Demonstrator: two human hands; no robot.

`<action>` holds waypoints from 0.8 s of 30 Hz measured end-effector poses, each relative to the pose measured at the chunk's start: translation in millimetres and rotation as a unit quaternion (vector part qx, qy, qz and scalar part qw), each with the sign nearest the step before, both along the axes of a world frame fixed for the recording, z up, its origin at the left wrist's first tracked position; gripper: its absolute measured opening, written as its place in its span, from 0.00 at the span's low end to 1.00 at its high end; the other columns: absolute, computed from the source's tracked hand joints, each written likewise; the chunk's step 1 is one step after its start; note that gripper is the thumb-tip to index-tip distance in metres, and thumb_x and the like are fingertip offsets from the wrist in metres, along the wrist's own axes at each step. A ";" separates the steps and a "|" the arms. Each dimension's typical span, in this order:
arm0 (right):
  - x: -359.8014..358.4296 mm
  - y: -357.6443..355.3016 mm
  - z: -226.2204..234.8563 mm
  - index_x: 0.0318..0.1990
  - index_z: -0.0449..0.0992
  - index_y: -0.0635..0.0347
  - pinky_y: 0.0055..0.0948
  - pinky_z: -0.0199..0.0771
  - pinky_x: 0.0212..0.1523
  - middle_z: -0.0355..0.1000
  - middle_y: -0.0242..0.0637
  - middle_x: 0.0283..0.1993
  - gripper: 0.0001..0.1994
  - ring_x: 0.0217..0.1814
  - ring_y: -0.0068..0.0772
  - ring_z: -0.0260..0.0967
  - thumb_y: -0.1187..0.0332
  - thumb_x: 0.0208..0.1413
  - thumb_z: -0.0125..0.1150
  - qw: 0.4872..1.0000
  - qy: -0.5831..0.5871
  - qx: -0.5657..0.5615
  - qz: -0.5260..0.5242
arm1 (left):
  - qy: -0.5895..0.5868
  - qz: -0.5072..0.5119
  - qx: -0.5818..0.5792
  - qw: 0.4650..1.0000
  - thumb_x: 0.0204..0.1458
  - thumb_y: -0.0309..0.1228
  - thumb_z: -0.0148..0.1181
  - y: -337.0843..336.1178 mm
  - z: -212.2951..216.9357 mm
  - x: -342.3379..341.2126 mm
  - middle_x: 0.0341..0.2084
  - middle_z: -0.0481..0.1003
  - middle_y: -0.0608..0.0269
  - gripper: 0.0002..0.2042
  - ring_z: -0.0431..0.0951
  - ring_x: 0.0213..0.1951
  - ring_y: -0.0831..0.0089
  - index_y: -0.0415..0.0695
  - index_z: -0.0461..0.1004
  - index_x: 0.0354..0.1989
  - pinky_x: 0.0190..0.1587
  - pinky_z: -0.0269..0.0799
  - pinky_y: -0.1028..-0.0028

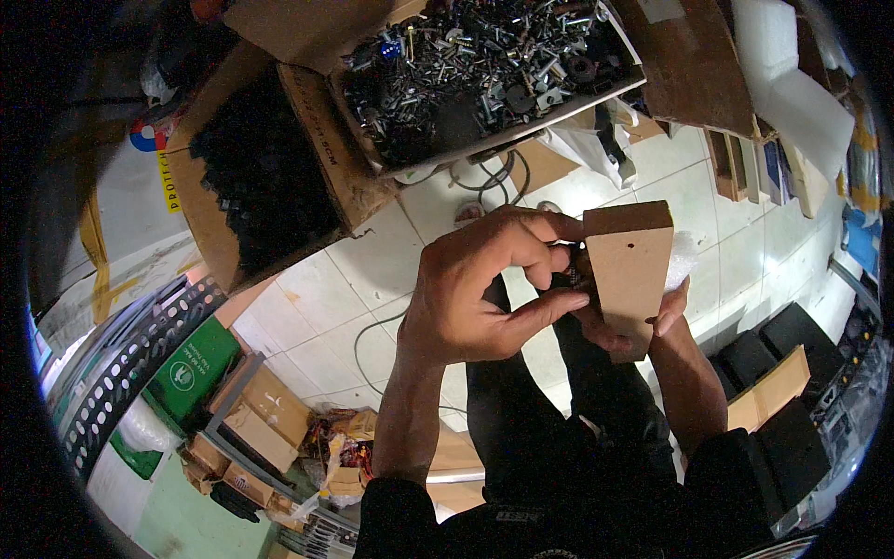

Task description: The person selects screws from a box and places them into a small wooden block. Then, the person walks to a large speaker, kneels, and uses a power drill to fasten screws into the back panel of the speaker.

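Note:
In front of my body, my right hand (672, 309) grips a tan block (630, 279), which looks like wood or board, from behind and below. It is held upright, is wider at its top, and has a small dark hole in its face. My left hand (494, 289) is beside the block's left edge, thumb and fingers curled together. A small dark thing (570, 270) shows between those fingertips, partly hidden by the block, and I cannot make out its kind. Whitish clear wrap (684, 259) shows behind the block, near my right fingers.
Ahead stands an open carton (503, 140) of loose screws and bolts. Left of it is a box (265, 177) of black parts. A perforated metal strip (116, 373) and a green box (191, 373) are at left. White foam (805, 112) stands far right; cables (498, 182) lie on the tiled floor.

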State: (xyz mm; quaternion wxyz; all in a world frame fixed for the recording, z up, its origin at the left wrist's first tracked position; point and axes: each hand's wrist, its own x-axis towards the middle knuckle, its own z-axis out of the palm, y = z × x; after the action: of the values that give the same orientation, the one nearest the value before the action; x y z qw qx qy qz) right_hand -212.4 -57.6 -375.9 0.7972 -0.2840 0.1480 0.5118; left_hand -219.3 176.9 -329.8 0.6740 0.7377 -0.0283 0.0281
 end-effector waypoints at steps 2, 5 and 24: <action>-15.1 -22.9 -37.8 0.63 0.54 0.68 0.38 0.70 0.40 0.70 0.44 0.44 0.60 0.42 0.38 0.69 0.54 0.15 0.80 0.997 -0.065 0.034 -0.004 | -0.020 -0.004 0.013 1.000 0.34 0.27 0.74 0.2 -0.1 0.0 0.29 0.76 0.57 0.17 0.80 0.35 0.70 0.44 0.69 0.28 0.38 0.75 0.71; -25.2 -43.2 -59.7 0.61 0.56 0.69 0.37 0.71 0.38 0.70 0.46 0.44 0.56 0.41 0.39 0.70 0.57 0.19 0.81 0.994 -0.104 0.022 0.025 | -0.028 0.002 0.004 1.000 0.35 0.27 0.74 0.9 -1.5 0.8 0.31 0.77 0.55 0.18 0.80 0.37 0.68 0.43 0.68 0.30 0.39 0.76 0.71; 45.0 18.9 27.2 0.61 0.62 0.67 0.39 0.56 0.63 0.64 0.50 0.60 0.48 0.63 0.44 0.61 0.58 0.24 0.72 0.858 -0.485 0.126 0.116 | -0.050 -0.072 -0.253 0.964 0.41 0.21 0.68 3.0 -30.1 -9.1 0.40 0.73 0.35 0.25 0.75 0.48 0.53 0.39 0.54 0.40 0.42 0.81 0.64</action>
State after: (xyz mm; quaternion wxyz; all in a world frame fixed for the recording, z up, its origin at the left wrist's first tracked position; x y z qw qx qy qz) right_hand -167.4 -38.7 -348.7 0.7321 -0.4085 -0.3570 0.4120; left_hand -228.4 179.9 -359.9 0.8364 0.5370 -0.1070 0.0229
